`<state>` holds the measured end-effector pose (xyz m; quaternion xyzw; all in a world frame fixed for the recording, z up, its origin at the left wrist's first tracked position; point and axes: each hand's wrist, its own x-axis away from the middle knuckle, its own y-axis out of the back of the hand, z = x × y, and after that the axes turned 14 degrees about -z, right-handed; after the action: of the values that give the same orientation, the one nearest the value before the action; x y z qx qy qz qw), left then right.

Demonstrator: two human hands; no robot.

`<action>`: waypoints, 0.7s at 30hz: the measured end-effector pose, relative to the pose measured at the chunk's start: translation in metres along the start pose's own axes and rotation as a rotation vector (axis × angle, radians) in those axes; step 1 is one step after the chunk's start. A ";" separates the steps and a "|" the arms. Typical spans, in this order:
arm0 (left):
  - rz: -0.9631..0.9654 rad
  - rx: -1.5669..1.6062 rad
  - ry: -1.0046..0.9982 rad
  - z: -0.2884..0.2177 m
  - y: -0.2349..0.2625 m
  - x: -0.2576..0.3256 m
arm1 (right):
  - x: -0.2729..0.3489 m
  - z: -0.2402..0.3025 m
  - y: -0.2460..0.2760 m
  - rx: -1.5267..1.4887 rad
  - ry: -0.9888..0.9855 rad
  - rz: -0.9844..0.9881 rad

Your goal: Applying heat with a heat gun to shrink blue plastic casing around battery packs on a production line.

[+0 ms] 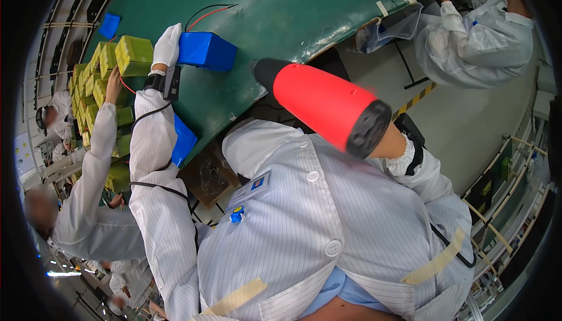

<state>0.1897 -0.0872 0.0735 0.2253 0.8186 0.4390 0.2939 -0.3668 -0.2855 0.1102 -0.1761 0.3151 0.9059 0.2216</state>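
Note:
A blue-wrapped battery pack lies on the green table, a black and a red wire rising from its far side. My left hand, in a white glove, presses along the pack's left end and holds it. In my right hand is a red heat gun. Its black nozzle points left toward the pack, apart from it. The gun's body hides its handle and most of my right fingers.
Several yellow-green battery packs are stacked at left, where a co-worker's hand touches them. Blue pieces lie nearby. Another person works far right. The green table's edge runs diagonally past the heat gun.

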 end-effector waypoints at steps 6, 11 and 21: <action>-0.006 -0.010 0.002 -0.001 0.000 -0.001 | 0.016 -0.009 -0.007 -0.057 -0.183 -0.035; -0.001 0.006 0.017 0.000 -0.001 0.000 | -0.001 -0.003 -0.003 0.096 0.056 -0.033; -0.002 -0.006 0.020 -0.003 -0.001 -0.001 | 0.012 -0.004 0.006 -0.133 -0.181 -0.005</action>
<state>0.1885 -0.0903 0.0743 0.2193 0.8204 0.4433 0.2869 -0.3792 -0.2885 0.1047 -0.1088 0.2325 0.9364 0.2392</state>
